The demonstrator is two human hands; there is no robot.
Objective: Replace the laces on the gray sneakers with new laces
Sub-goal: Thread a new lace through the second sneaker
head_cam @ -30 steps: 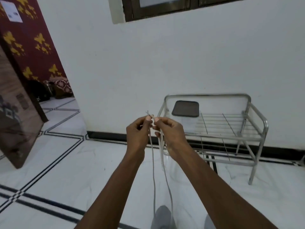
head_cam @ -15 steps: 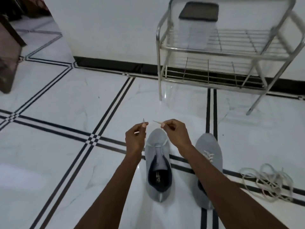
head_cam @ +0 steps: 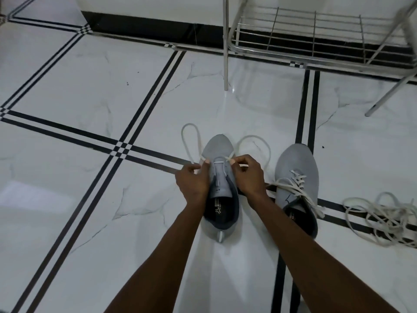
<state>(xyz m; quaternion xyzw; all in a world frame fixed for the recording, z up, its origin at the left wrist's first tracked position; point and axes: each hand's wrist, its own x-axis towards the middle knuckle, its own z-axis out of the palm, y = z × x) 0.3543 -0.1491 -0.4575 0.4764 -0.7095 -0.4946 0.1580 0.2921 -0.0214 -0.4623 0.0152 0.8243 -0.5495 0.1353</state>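
Nearest to the camera, two bare forearms reach forward and down over the white marble floor with black inlay lines (head_cam: 94,91). The left hand (head_cam: 193,180) and the right hand (head_cam: 247,175) sit on the two sides of the gray fabric sneaker with the dark lining (head_cam: 220,177), which lies between them with its heel toward the person and its toe pointing away. So its long axis runs straight forward, and the rows of eyelets climb back toward the wrists.

Each hand has its fingers curled and pinches one end of the new white flat lace (head_cam: 255,145). The lace makes one short bar across the lowest eyelets, near the toe, and each half loops out over the floor beyond the hands before it returns to the fingertips. The lace tips lie just beside the eyelets, and both hands look equally near. It seems the next move is to cross the ends and bring them backward to the next pair of holes.

To the right stands the second gray sneaker with loose white laces (head_cam: 296,177), parallel to the first. Farther right lies a tangled heap of white laces (head_cam: 383,219). Beyond all this stands a chrome wire rack (head_cam: 316,30) against the wall.
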